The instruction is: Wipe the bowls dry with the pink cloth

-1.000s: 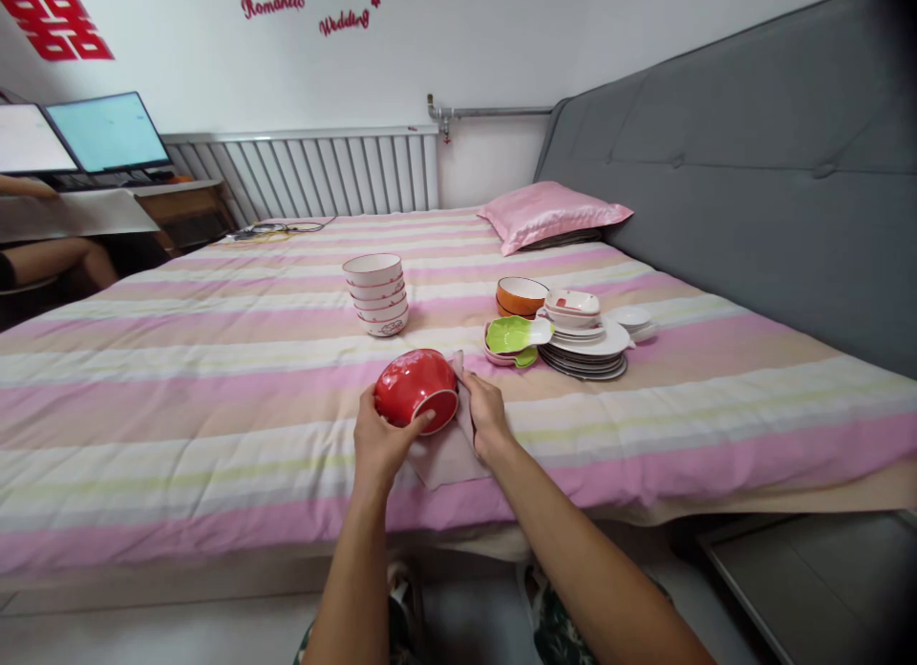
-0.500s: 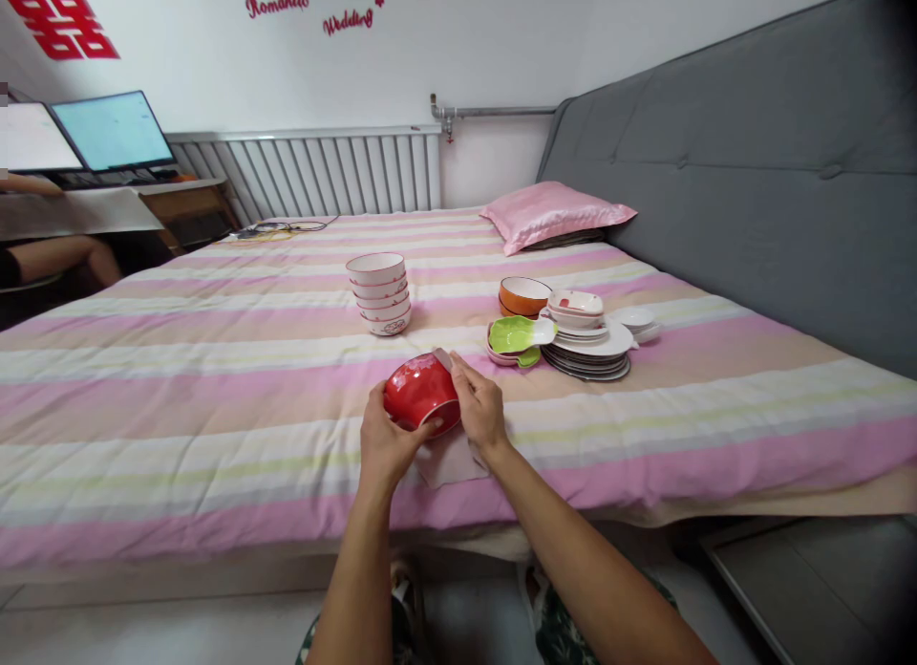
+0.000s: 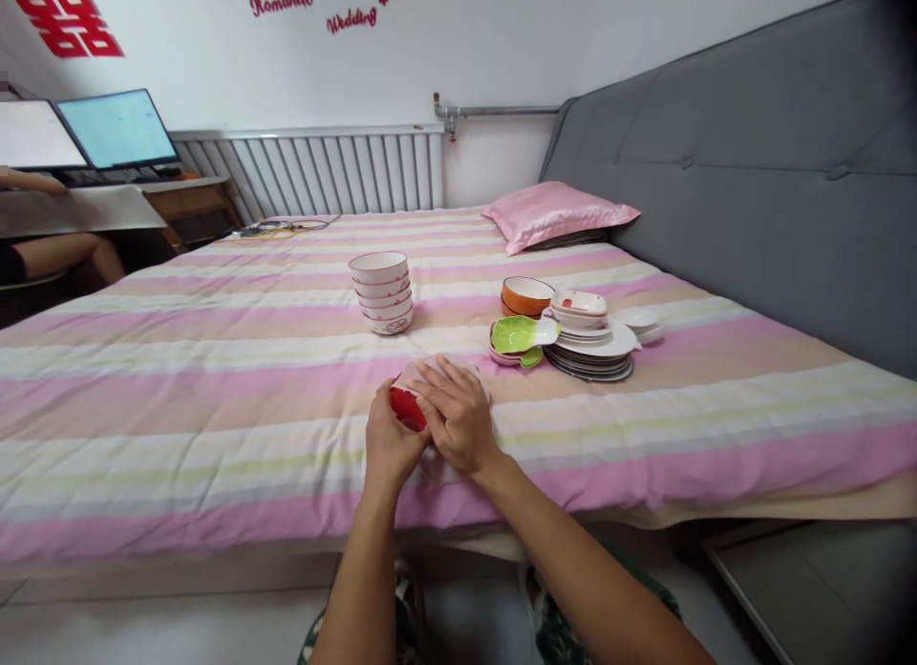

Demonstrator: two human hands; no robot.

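Both your hands are closed around a red bowl [image 3: 407, 409] held just above the near edge of the striped bed [image 3: 215, 397]: your left hand [image 3: 391, 445] cups it from below, and your right hand [image 3: 455, 417] presses a pale cloth [image 3: 437, 364] over it. Farther back on the bed stand a stack of white bowls [image 3: 381, 292] and, to the right, a pile of plates [image 3: 591, 345].

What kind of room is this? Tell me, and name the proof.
Most likely a bedroom used as a workspace: a striped bed with a pink pillow, a padded headboard, and a desk with monitors.
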